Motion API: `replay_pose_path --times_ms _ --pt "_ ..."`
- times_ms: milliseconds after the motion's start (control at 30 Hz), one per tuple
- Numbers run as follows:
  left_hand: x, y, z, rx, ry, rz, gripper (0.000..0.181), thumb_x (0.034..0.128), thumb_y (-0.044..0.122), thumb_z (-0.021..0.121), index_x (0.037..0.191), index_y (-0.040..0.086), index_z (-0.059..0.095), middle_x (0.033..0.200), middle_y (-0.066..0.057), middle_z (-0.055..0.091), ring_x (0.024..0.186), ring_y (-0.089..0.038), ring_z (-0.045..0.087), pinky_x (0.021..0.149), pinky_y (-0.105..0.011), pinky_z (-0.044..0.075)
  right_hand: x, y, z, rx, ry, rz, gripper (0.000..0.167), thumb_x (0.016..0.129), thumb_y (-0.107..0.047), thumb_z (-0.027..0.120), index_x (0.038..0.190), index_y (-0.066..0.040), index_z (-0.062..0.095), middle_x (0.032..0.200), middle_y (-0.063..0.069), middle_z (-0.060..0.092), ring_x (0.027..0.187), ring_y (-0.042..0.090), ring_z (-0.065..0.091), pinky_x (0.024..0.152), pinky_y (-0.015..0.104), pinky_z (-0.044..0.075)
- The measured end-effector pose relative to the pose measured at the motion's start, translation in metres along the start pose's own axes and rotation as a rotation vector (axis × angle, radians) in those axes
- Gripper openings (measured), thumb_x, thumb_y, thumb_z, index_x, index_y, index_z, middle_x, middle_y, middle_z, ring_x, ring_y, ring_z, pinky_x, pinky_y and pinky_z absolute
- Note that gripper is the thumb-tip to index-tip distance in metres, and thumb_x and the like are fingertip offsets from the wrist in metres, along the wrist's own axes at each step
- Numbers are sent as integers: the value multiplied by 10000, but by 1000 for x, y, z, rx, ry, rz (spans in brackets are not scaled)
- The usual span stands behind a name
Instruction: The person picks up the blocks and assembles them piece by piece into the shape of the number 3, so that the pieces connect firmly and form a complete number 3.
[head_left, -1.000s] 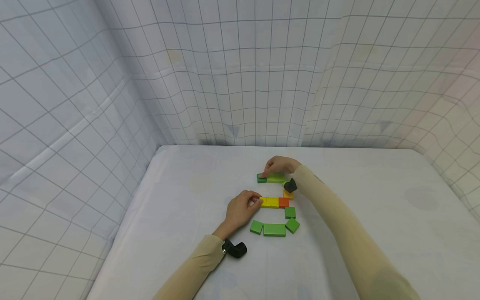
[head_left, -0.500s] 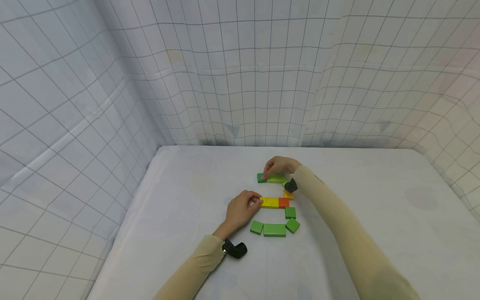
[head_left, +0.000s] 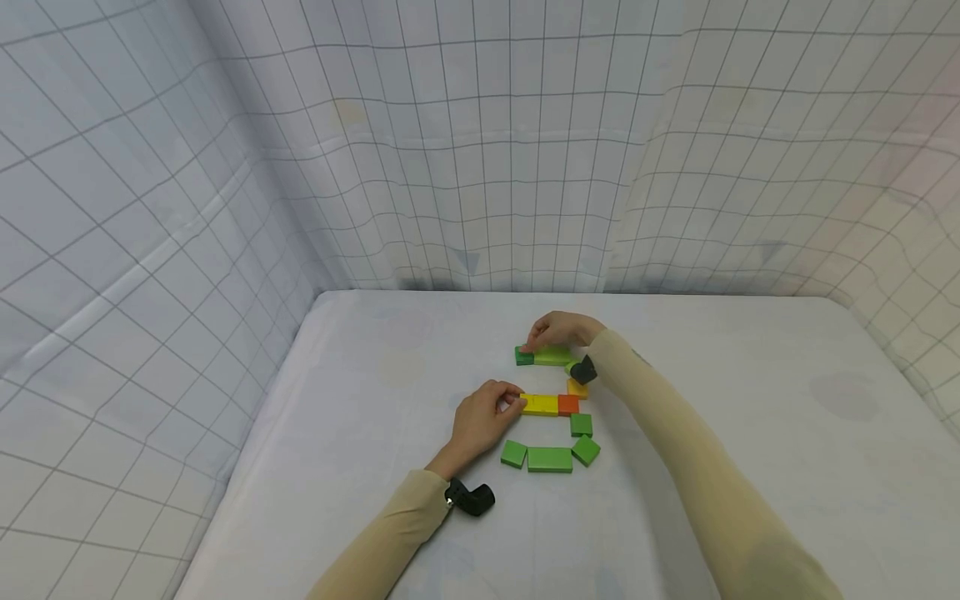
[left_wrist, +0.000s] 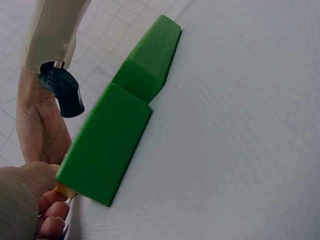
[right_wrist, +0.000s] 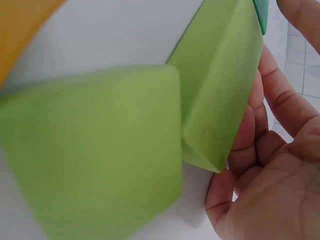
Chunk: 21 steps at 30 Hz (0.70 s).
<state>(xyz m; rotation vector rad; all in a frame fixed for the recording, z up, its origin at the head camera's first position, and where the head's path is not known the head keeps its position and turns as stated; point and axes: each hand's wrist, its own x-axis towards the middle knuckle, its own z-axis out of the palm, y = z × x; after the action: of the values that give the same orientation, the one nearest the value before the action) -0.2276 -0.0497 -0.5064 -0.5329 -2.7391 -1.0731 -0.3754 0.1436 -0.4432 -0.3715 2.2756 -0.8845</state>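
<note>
In the head view, my left hand (head_left: 483, 414) pinches the left end of a short row, a yellow block (head_left: 527, 401) partly covered by its fingers. Another yellow block (head_left: 546, 405) and an orange-red block (head_left: 568, 405) continue that row rightward. My right hand (head_left: 561, 328) reaches over the far row, thumb and fingertips gripping a dark green block (head_left: 524, 357). That block meets the left end of a long light green block (head_left: 552, 357). In the right wrist view, fingers curl along the far side of the long light green block (right_wrist: 220, 85); the dark green block (right_wrist: 261, 15) shows only partly.
An amber block (head_left: 577, 389) and a light green block, partly behind the right wrist camera (head_left: 582, 370), link the rows. Nearer lie a green square (head_left: 581, 425), a turned green square (head_left: 586, 450), a long green block (head_left: 550, 460) and another green square (head_left: 513, 454).
My right thumb and fingertips have shifted slightly at the dark green block, first rightward, then back left. My left hand and the other blocks look the same.
</note>
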Motion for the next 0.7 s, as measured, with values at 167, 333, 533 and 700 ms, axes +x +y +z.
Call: replay_pose_path --times_ms 167,333,533,700 --pt "1 0 2 7 -12 -1 196 915 304 632 1027 155 693 832 75 557 616 -39 461 549 -213 369 -2 8 -9 24 -42 -1 399 888 -384 654 1133 -72 612 1140 71 560 1102 235 459 990 400 328" --pt "2 1 1 -1 -13 4 198 917 300 630 1028 149 692 827 70 555 618 -45 461 552 -218 371 -13 24 -20 109 -53 34 563 924 -392 599 1331 -24 474 1277 130 519 1213 269 447 1051 428 278" --pt "4 2 -1 -1 -18 -10 201 917 304 628 1037 155 690 836 71 553 629 -54 464 567 -225 372 -33 51 -31 199 5 4 567 950 -364 566 1353 16 443 1280 166 508 1176 284 457 1052 443 266" --pt "4 0 -2 -1 -9 -19 203 915 298 631 1047 157 693 842 74 557 634 -54 467 568 -226 374 -48 71 -34 172 78 19 607 942 -404 566 1363 8 418 1253 168 492 1135 293 439 1025 456 286"
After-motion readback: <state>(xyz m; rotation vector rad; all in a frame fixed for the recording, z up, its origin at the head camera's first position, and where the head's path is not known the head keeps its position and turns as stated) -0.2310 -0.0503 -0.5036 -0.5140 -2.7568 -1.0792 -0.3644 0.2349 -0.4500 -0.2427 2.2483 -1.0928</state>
